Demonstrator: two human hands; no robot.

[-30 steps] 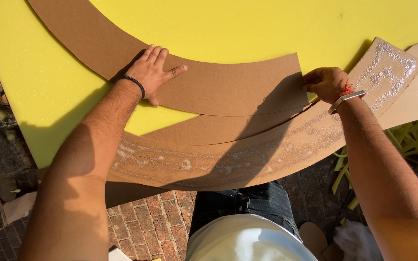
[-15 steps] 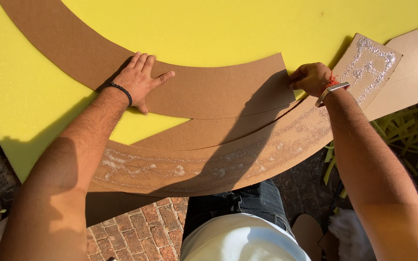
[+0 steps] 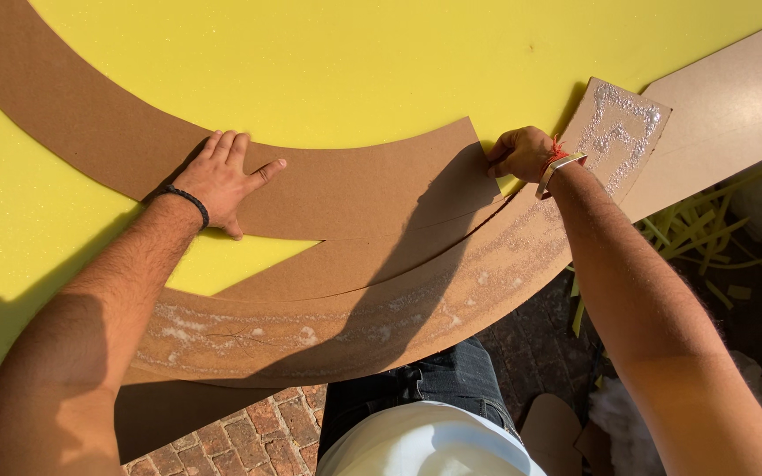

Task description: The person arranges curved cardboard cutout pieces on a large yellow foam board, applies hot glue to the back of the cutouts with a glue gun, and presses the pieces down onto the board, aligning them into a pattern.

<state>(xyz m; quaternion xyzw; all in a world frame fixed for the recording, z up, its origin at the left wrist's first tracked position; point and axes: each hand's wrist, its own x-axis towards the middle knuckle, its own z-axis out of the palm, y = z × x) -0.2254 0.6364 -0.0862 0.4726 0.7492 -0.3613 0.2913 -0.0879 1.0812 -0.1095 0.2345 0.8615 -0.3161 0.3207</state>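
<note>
Head view shows the curved cardboard strip [image 3: 346, 181] arcing left to right across the yellow sheet [image 3: 381, 62], left hand [image 3: 222, 181] pressed flat and open mid-strip, right hand [image 3: 518, 154] curled pinching its squared right end near the sheet's near edge.

Right hand [image 3: 522, 154] fingertips hidden behind curved cardboard strip [image 3: 354, 185]; strip's left end cut off.
</note>
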